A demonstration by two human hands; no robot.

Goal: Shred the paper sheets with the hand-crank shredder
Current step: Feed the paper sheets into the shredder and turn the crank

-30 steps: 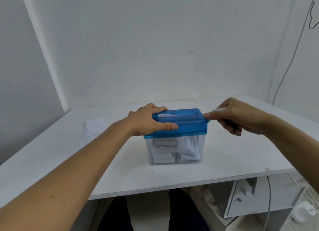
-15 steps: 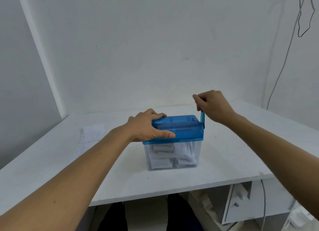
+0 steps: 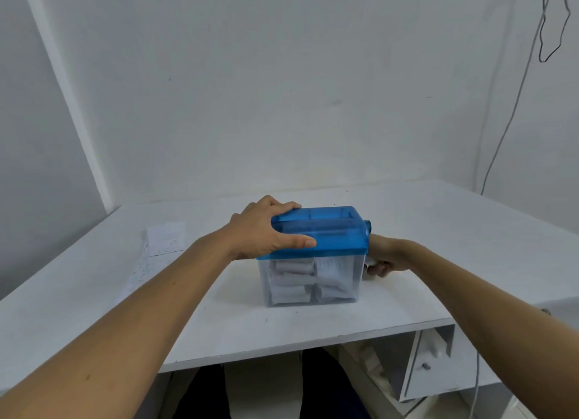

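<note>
light: soft, even — shadows: faint | focus: slightly soft | edges: wide-angle bowing

The lid point(image 3: 332, 237) and crank point(image 3: 368, 226) are glossy, translucent blue plastic, and the bin point(image 3: 355, 277) below is clear, smooth plastic holding matt white paper shreds point(image 3: 291, 280). The table point(image 3: 94, 293) is smooth, matt white board with a thin printed paper sheet point(image 3: 166, 240) on it; the wall point(image 3: 282, 105) is matt paint.

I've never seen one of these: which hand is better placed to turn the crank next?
Right. The right hand is low beside the shredder, apparently curled round its crank handle; the left hand grips the lid, steadying it.
</note>
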